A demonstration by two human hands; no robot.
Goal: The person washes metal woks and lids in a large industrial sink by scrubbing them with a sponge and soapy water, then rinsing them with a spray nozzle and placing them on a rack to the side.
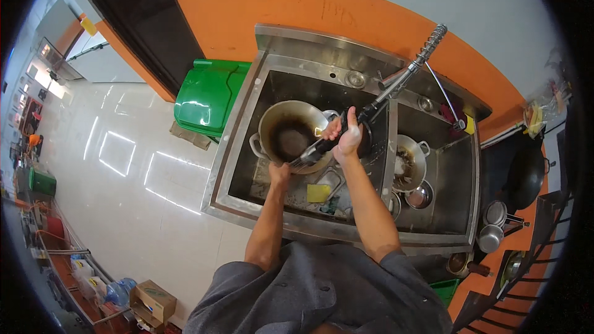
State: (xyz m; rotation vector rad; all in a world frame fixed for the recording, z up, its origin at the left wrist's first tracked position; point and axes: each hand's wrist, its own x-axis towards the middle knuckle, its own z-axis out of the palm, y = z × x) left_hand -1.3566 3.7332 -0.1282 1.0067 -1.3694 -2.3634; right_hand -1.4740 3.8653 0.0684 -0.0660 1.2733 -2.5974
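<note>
A large two-handled metal pot (272, 117) with a dark, scorched bottom sits tilted in the left sink basin. My left hand (280, 175) is closed on its near rim. Wrapped round the black faucet sprayer (318, 149) is my right hand (350, 140), thumb pointing up. The sprayer's head is over the pot's near rim, beside my left hand, and what looks like water comes from it. Below the pot lie a yellow sponge (318, 193) and a metal piece with a looped frame (333, 179). Part of the pot's right side is hidden behind my right hand and the sprayer.
The right basin (448, 210) holds a pot with murky contents (405, 164) and a small metal bowl (420, 195). The spring faucet (427, 46) rises behind. A green bin (207, 96) stands left of the sink; pans (491, 238) and a dark wok (526, 176) are at right.
</note>
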